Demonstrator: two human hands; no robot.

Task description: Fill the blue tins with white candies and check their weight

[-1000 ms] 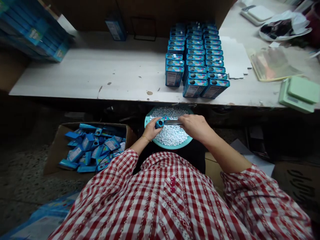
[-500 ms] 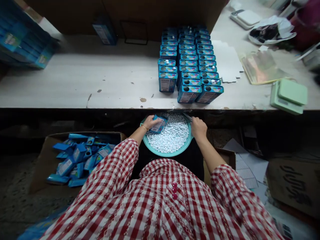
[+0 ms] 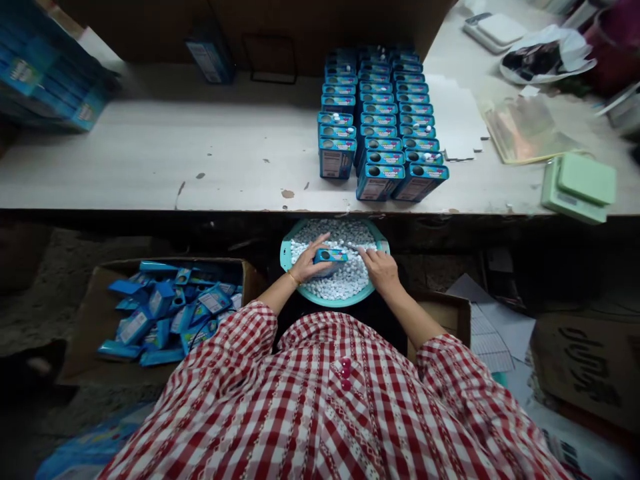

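Note:
My left hand [image 3: 306,265] is closed around a small blue candy box [image 3: 331,256], held upright over the white candies with the dark round hole in its top facing up. My right hand [image 3: 381,268] grips a thin metal spoon-like utensil [image 3: 353,247], its tip close to the box top. Fingers hide part of the utensil, so its exact shape is unclear. Under both hands, a turquoise basin [image 3: 333,303] in my lap holds a heap of small white candies [image 3: 345,283].
On the white table [image 3: 240,147] stand rows of blue boxes [image 3: 380,177], some with white candies on top. A green scale [image 3: 583,187] is at the right. An open carton [image 3: 93,320] of blue boxes lies left of my lap; wrapped blue packs [image 3: 45,87] sit far left.
My left hand has turned the blue box from tilted to upright, hole up, and moved it toward the basin's middle. My right hand has brought the utensil from the basin's right rim to the box.

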